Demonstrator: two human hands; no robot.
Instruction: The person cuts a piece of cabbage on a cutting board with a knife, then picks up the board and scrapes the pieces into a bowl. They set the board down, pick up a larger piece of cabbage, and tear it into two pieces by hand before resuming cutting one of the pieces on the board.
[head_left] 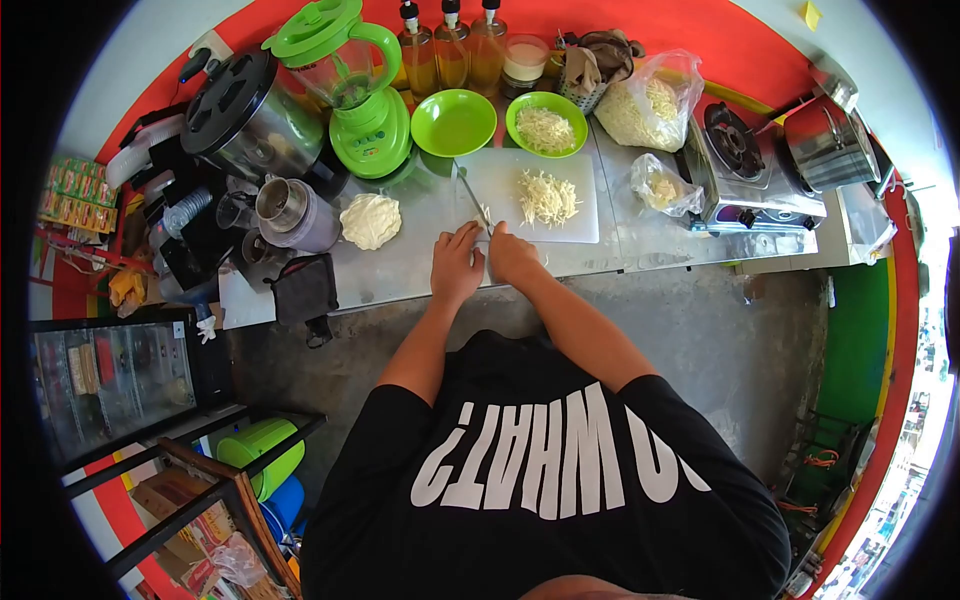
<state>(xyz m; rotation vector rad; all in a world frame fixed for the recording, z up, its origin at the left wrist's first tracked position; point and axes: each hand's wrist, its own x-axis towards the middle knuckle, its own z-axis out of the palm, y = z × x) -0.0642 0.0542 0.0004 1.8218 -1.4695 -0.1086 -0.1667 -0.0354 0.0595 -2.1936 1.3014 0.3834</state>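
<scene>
My right hand (514, 256) is wrapped round the handle of a kitchen knife (470, 189) at the near edge of a white cutting board (588, 222). The blade points away from me and slightly left. Beside it, my left hand (457, 264) has its fingers curled in close to the blade; whatever they pinch is hidden. A few pale shreds (485, 214) lie by the blade. Further right on the board rests a loose pile of pale shredded vegetable (548, 199). Behind the board stands a green bowl (580, 143) of similar shreds, with another green bowl (454, 122) to its left.
A pale dough-like mound (371, 221) sits left of the board, near a green blender (370, 135). Oil bottles (453, 55) line the wall. Bags of shreds (650, 112) and a gas stove (755, 165) with a pot (828, 145) stand right.
</scene>
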